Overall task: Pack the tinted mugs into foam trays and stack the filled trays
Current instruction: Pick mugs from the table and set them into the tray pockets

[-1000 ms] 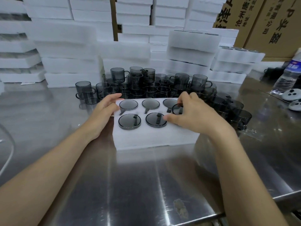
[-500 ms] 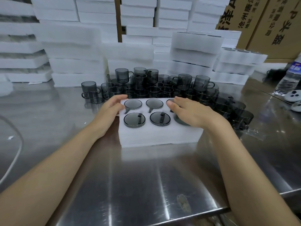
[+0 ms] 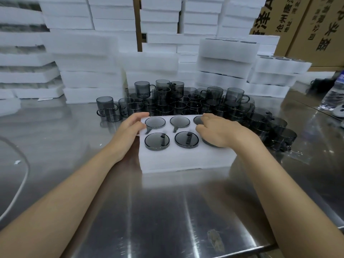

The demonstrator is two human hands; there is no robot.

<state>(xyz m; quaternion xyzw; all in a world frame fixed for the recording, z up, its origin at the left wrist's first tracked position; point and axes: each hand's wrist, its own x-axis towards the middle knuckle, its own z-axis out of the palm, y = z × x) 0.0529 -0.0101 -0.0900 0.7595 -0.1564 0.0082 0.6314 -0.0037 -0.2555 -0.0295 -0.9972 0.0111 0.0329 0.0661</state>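
A white foam tray lies on the steel table in front of me. Dark tinted mugs sit upside down in its holes, in two rows. My left hand holds the tray's left edge, with its fingers over the far left corner. My right hand lies flat over the two right-hand mugs and presses on them, hiding most of both. A heap of loose tinted mugs stands just behind the tray and runs off to the right.
Filled trays are stacked at the back right. Foam tray stacks fill the back left and the wall. Cardboard boxes stand at top right, near a water bottle. A white cable curves along the left.
My right hand went from pinching a mug at the tray's right end to lying flat over the seated mugs. The left hand stayed on the tray's left edge.
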